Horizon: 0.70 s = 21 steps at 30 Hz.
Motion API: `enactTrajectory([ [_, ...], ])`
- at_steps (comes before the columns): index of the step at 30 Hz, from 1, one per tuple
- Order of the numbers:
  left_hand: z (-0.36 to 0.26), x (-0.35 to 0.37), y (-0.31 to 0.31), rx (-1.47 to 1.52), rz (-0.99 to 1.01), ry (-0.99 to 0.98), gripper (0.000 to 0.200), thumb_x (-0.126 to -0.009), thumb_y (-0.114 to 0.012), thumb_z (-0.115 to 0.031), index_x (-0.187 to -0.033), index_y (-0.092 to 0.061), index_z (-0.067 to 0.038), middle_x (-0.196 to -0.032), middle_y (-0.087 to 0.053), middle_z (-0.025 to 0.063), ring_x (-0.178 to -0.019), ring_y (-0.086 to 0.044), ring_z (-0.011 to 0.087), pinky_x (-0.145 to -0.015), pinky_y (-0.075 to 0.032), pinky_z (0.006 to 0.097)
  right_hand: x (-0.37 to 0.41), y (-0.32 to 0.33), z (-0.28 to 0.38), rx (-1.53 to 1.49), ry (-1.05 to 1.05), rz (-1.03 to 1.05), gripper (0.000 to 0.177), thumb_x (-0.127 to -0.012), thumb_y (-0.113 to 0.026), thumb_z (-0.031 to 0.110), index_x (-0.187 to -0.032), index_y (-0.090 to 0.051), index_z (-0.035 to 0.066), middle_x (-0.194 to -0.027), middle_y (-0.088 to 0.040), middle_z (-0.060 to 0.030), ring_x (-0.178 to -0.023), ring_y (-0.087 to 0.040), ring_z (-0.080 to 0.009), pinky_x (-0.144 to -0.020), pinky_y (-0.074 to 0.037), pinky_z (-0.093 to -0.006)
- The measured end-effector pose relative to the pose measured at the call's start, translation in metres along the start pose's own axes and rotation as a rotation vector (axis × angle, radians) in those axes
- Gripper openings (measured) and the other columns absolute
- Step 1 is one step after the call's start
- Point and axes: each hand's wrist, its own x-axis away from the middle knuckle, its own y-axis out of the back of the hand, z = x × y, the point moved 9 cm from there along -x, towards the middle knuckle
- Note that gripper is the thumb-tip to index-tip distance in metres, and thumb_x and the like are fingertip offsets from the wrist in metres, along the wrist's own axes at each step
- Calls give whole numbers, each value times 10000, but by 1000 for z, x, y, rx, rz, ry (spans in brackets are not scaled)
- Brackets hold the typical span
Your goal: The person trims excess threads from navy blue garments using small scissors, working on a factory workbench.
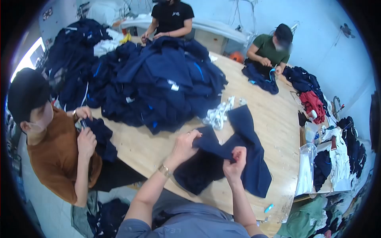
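On the table [274, 123] before you lay the garment [254, 166]. Behind it, to your left, sat the heap of clothes [158, 79], with the scraps [217, 115] between them.

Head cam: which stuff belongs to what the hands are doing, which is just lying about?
In hand: navy garment, gripped by left hand and right hand.
Lying about: big navy pile, white scraps, red garment, small blue item at the edge of the table.

One cam only, head-worn, fisheye w/ dark round corners. It looked fwd & down across the bench [274, 131], left hand [184, 144] and right hand [235, 164] close in at near centre, far wall [317, 39] at top.
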Motion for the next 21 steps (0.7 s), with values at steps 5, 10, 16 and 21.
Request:
enactTrajectory([
  [5, -92, -28, 68, 365, -254, -182, 349, -670, -707, 5, -992, -578, -37, -1023, -652, 133, -889, -651, 299, -739, -518, 343, -9, -31, 28, -649, -290, 441, 313, -642, -614, -104, -782, -386, 59, -970, -504, -70, -859, -480, -143, -813, -374, -225],
  [10, -121, -29, 111, 133, -525, -278, 269, -716, -687, -32, -977, -622, -35, -944, -590, 119, -875, -575, 237, -744, -476, 308, 37, -64, 52, -1552, -857, 822, 389, -679, -752, 236, -674, -378, 127, -728, -401, 12, -673, -396, -100, -618, -297, -237],
  [16, -54, -46, 123, 317, -606, 18, 244, -755, -578, 33, -990, -600, -28, -863, -614, 81, -792, -587, 180, -721, -465, 280, 31, -57, 20, -601, -452, 949, 413, -732, -751, 71, -654, -349, 125, -645, -333, 59, -604, -325, -54, -566, -280, -224],
  [21, -32, -48, 59, 367, 301, 84, 311, -776, -587, 15, -1083, -576, -29, -1014, -643, 107, -967, -609, 190, -855, -457, 291, -75, 51, 31, 202, 144, 91, 134, -683, -546, -121, -715, -477, -12, -792, -507, -101, -663, -515, -206, -566, -403, -269],
])
